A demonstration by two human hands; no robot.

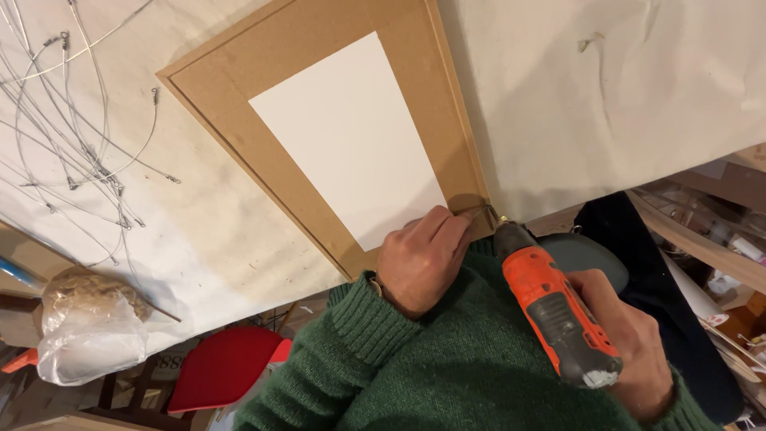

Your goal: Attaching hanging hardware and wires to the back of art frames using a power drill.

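A brown picture frame back (239, 96) with a white rectangular panel (347, 136) lies face down on a table covered in white cloth (598, 96). My left hand (423, 255), in a green knitted sleeve, presses on the frame's near corner, fingers pinching something small at the edge. My right hand (630, 343) grips an orange and grey cordless drill (550, 307), its tip pointing at that same corner right beside my left fingers.
Several thin wire cables with crimped ends (72, 136) lie spread at the left of the table. A clear plastic bag with something brown in it (88, 323) sits at the left edge. A red seat (223, 367) shows below the table; cluttered shelves (718, 255) stand right.
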